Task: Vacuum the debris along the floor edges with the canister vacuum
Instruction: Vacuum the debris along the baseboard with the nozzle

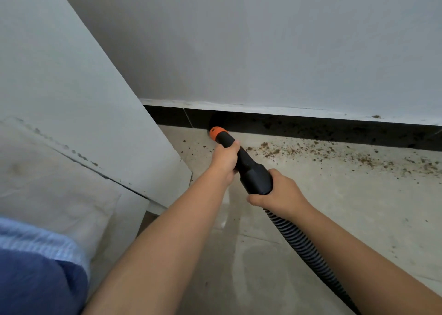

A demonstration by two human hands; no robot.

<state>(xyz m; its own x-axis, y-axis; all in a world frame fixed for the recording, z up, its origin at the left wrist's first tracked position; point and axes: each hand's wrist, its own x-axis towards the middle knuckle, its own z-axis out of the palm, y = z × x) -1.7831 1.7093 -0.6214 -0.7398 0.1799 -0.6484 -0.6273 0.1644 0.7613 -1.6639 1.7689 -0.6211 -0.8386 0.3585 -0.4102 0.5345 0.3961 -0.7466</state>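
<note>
Wall [263, 39] in pale grey fills the upper part of the view, ending in a black skirting strip [311, 129] with a dusty white ledge on top. Below it spreads the light tiled floor [346, 219]. A big white padded piece of furniture [79, 128] leans in from the left, its lower corner near the skirting. Both bare forearms reach forward from the bottom edge. A black ribbed hose [303, 245] runs under the right forearm up to the black vacuum nozzle [251, 169], whose orange collar [217, 133] sits at the floor edge, touching or almost touching the skirting. The right hand [279, 192] is wrapped round the nozzle's wide rear end, where the hose joins. The left hand [224, 159] grasps the narrower tube just behind the orange collar. Brown crumbly debris [334, 154] lies scattered along the skirting, to the right of the nozzle tip
</note>
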